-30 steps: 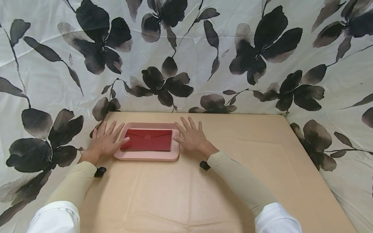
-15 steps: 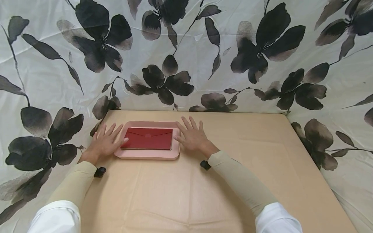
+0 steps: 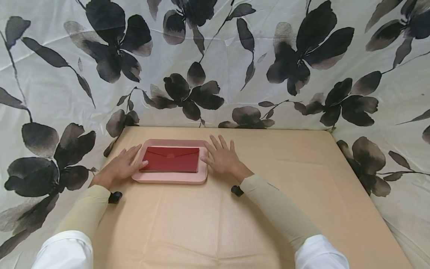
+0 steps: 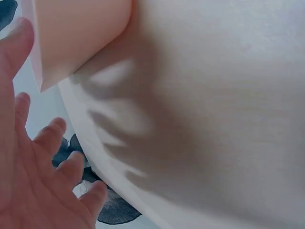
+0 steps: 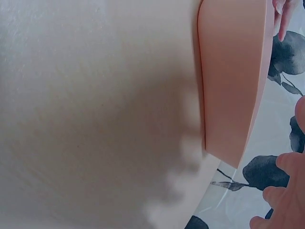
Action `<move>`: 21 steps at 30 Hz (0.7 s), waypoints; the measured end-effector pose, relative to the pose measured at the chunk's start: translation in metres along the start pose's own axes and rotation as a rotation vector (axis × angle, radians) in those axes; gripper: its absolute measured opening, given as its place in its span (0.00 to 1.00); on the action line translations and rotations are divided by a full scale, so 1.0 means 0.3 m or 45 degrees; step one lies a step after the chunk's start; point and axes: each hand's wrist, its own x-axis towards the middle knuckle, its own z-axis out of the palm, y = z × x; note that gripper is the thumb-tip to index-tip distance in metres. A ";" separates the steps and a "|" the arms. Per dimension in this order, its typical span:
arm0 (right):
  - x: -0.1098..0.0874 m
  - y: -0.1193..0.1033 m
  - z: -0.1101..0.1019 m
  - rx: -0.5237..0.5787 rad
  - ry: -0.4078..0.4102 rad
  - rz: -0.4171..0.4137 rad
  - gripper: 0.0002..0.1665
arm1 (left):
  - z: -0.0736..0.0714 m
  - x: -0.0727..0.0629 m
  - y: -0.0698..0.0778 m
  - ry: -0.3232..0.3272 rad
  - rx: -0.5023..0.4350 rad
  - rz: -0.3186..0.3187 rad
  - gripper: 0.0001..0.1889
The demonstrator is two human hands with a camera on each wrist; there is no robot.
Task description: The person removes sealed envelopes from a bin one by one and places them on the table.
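Observation:
A shallow pink tray [image 3: 169, 178] with rounded corners lies near the far left of the table, a red envelope [image 3: 169, 161] inside it, flap side up. At the tray's left side is my left hand [image 3: 121, 164], fingers extended forward and thumb over the rim, its tip overlapping the envelope's left edge in the head view. My right hand [image 3: 224, 158] hovers with spread fingers by the right side, thumb at the rim. Both wrist views show the tray's outer wall [image 4: 83, 33] beside the fingers, with the hand's shadow on the tabletop. Neither hand grips anything.
The table [image 3: 268, 201] has a tan, lightly creased covering that reaches toward me and to the right. White fabric [image 3: 242, 71] with dark flowers hangs behind it and down both sides. A small black device [image 3: 115, 197] is worn at each wrist.
The left hand's spread fingers have drawn closer together. The right hand, tray and envelope keep their places, apart from a slight shift of the head view.

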 end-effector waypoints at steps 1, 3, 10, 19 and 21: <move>0.000 -0.001 0.000 -0.004 -0.001 0.001 0.44 | -0.001 0.001 -0.002 -0.009 -0.030 0.007 0.53; 0.000 -0.002 -0.001 -0.009 0.006 -0.001 0.43 | -0.003 0.007 -0.006 -0.023 -0.105 0.027 0.53; -0.001 -0.008 -0.009 0.007 0.005 -0.027 0.43 | -0.014 0.016 -0.017 -0.087 -0.252 -0.005 0.53; 0.006 -0.007 -0.009 0.029 -0.054 -0.035 0.44 | -0.024 0.022 -0.008 -0.073 -0.319 0.004 0.52; 0.003 -0.010 -0.008 0.041 -0.055 -0.037 0.44 | -0.026 0.020 -0.008 -0.071 -0.408 0.014 0.48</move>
